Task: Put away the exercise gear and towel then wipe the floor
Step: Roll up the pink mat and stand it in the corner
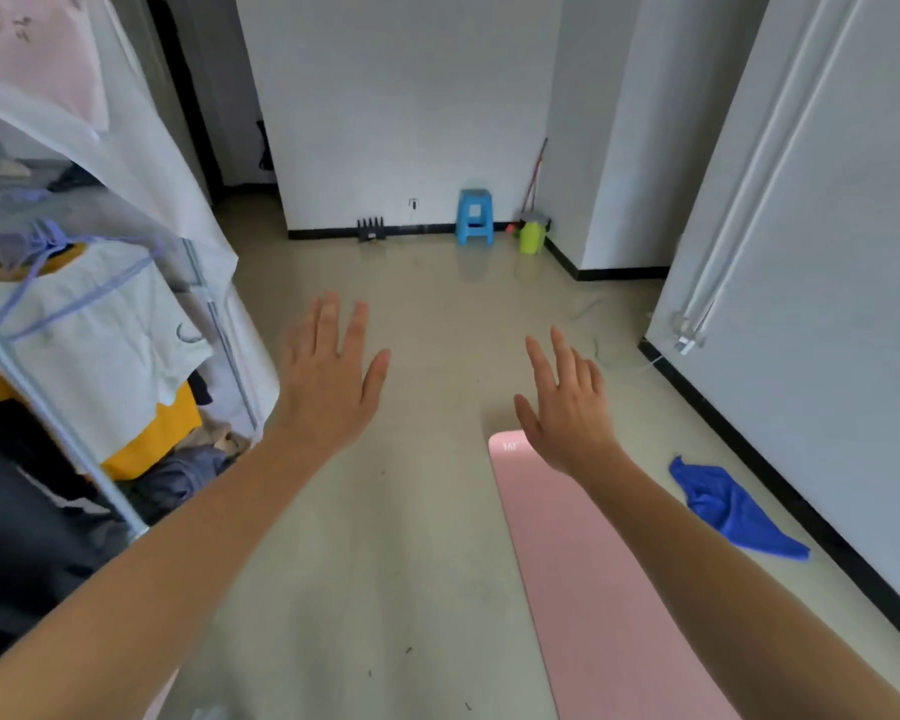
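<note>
A pink exercise mat (pixel 588 579) lies unrolled on the floor, running from the lower right toward the room's middle. A crumpled blue towel (pixel 723 506) lies on the floor to its right, near the wall. My left hand (pixel 328 381) is stretched out flat above the bare floor, fingers straight, holding nothing. My right hand (pixel 567 407) is also spread open, hovering over the far end of the mat and hiding part of that end. Neither hand touches anything.
An open fabric wardrobe (pixel 89 356) full of hanging clothes stands at the left. A blue stool (pixel 474 218), a green container (pixel 532 236) and a broom handle (pixel 536 168) sit by the far wall. White wall with black skirting runs along the right.
</note>
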Demonstrator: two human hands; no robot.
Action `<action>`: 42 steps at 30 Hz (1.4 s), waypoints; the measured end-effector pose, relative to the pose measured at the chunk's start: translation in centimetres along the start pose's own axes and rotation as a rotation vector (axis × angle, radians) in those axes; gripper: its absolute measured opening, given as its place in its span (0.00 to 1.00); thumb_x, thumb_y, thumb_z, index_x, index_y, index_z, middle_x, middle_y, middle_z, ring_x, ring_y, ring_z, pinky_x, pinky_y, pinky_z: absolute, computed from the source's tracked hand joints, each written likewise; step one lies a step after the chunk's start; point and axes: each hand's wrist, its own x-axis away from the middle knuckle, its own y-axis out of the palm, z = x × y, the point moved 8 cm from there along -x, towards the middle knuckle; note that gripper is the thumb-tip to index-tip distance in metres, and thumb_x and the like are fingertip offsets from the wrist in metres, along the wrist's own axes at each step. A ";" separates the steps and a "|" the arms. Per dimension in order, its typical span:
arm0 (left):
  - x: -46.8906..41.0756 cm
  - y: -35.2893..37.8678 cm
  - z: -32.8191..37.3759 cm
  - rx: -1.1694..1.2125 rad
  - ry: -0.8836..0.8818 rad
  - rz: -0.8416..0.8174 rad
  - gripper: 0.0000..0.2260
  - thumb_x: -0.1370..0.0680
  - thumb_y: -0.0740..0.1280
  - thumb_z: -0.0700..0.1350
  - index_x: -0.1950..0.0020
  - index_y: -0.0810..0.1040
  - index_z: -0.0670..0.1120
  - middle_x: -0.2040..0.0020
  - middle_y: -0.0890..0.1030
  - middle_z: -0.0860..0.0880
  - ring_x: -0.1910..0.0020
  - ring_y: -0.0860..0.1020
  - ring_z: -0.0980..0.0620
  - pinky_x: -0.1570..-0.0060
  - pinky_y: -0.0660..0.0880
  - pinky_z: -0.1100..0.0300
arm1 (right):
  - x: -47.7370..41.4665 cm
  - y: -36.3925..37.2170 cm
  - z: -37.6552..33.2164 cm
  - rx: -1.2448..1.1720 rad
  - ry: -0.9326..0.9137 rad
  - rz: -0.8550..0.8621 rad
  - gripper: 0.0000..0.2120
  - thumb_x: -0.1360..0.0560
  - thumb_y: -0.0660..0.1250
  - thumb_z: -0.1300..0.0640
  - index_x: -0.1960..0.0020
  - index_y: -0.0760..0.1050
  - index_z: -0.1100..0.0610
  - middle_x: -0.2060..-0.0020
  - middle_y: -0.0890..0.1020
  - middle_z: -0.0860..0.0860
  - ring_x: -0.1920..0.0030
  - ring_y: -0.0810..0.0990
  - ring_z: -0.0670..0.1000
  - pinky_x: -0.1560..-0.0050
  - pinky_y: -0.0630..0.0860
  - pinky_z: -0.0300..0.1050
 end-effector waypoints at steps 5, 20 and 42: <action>-11.1 10.1 0.2 0.039 0.090 -0.088 0.28 0.18 0.47 0.58 0.21 0.57 0.45 0.21 0.57 0.38 0.23 0.57 0.37 0.29 0.59 0.36 | -8.6 5.7 5.0 0.021 0.153 0.011 0.35 0.19 0.60 0.43 0.19 0.51 0.55 0.21 0.55 0.62 0.26 0.65 0.64 0.27 0.63 0.62; -43.9 34.5 -4.6 0.007 0.098 -0.149 0.29 0.18 0.45 0.60 0.20 0.54 0.46 0.20 0.53 0.40 0.22 0.54 0.39 0.26 0.55 0.39 | -46.2 25.1 13.4 -0.029 0.224 -0.089 0.36 0.19 0.57 0.43 0.18 0.46 0.55 0.20 0.52 0.61 0.24 0.60 0.63 0.25 0.60 0.60; -84.2 71.0 16.7 0.332 0.838 -0.294 0.28 0.18 0.52 0.58 0.21 0.59 0.44 0.22 0.56 0.37 0.24 0.60 0.36 0.31 0.62 0.36 | -63.6 40.2 39.2 0.309 0.940 -0.070 0.36 0.20 0.61 0.44 0.19 0.51 0.56 0.21 0.54 0.62 0.27 0.65 0.62 0.28 0.64 0.60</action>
